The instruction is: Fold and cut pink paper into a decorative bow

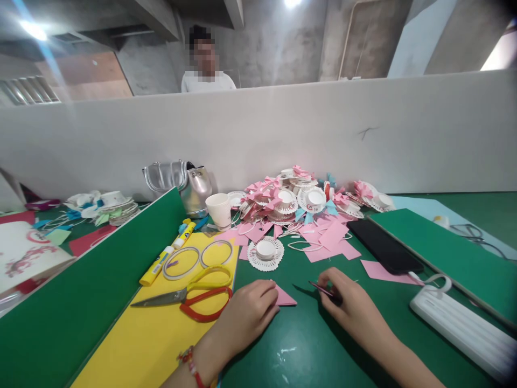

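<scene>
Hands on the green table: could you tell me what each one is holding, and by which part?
The left hand presses on a pink paper piece, covering its left end. The right hand pinches a thin dark tool by its right end.

Both hands low in frame, forearms coming in from the bottom edge and angling toward each other. Left hand (247, 312): palm down, fingers curled loosely, knuckles up, fingertips pointing right and pressing down flat. Wrist straight, a red beaded band around it. Right hand (346, 302): palm down, a bit ahead of the left, fingers bent, thumb and index fingertips pinched together at its left side on something thin. Right forearm bare, running out the lower right corner. Hands near each other, not touching, a gap between the fingertips.
</scene>
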`<act>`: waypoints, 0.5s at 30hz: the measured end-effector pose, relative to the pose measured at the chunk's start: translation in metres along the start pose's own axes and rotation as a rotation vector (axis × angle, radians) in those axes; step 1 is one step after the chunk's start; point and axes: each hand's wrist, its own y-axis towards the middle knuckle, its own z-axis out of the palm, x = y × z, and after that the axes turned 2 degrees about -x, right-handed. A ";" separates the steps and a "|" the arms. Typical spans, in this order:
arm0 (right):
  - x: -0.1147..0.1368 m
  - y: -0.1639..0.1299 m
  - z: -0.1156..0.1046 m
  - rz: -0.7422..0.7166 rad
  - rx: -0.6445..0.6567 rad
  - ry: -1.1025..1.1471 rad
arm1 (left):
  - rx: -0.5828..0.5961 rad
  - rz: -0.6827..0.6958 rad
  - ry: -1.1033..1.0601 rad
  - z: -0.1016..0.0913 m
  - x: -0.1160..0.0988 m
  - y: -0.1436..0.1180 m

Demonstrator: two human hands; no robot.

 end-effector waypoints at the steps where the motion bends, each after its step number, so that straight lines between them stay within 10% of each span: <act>1: 0.001 0.000 -0.001 -0.002 0.008 0.009 | -0.014 0.001 0.002 0.002 0.001 0.001; 15: 0.001 0.005 -0.022 0.023 0.235 0.186 | -0.077 -0.056 -0.088 0.003 -0.001 0.004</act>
